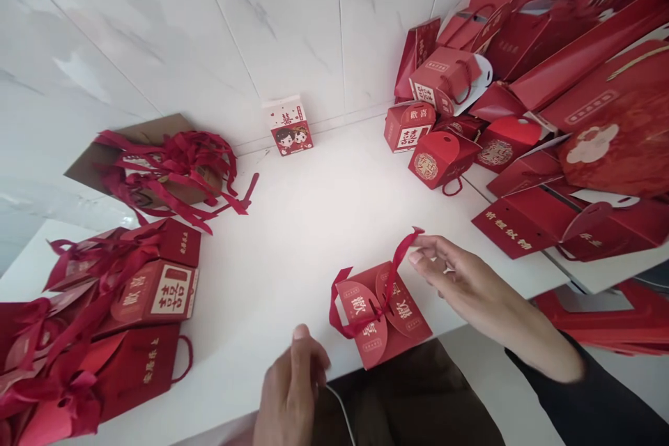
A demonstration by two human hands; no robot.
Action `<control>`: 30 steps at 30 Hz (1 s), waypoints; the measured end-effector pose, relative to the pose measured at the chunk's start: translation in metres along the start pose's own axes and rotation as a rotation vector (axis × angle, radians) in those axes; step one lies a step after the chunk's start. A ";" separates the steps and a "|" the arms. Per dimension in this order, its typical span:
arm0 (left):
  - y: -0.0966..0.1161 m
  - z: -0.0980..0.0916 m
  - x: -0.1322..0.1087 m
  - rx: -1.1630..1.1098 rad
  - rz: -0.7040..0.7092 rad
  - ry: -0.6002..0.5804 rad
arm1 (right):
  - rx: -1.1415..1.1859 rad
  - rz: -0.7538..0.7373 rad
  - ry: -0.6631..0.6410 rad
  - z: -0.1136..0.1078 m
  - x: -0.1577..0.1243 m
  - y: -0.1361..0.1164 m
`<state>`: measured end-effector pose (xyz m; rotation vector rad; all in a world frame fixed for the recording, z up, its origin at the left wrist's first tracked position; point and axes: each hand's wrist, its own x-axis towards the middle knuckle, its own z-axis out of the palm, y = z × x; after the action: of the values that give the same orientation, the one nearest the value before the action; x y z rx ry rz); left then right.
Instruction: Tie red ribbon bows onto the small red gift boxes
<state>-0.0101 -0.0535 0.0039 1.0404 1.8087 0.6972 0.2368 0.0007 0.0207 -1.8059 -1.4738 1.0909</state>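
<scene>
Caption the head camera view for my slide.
Right hand at the ribbon on a red box, left hand apart from it.

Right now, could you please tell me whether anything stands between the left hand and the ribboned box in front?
Nothing visible does: only a strip of white table shows between the left hand and the ribboned box. A thin white cord shows lower, beside the hand.

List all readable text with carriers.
"歡", partly hidden "喜": central ribboned box
"囍": carton by the wall
"歡喜", "囍": upright box, right pile
"前程似锦": near box, right pile
"乔迁之喜", seemingly: small round-emblem box
"囍": white-panelled box, left pile
"安居乐", then unclear: lower left box
Other print: too small or blurred.
</scene>
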 end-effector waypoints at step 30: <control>0.050 0.025 0.002 -0.360 0.365 0.003 | 0.043 -0.318 0.026 0.027 -0.031 -0.031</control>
<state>0.0299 -0.0263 0.0324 1.1282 1.4342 1.1964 0.1960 -0.0234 0.0397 -1.4863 -1.6402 0.9278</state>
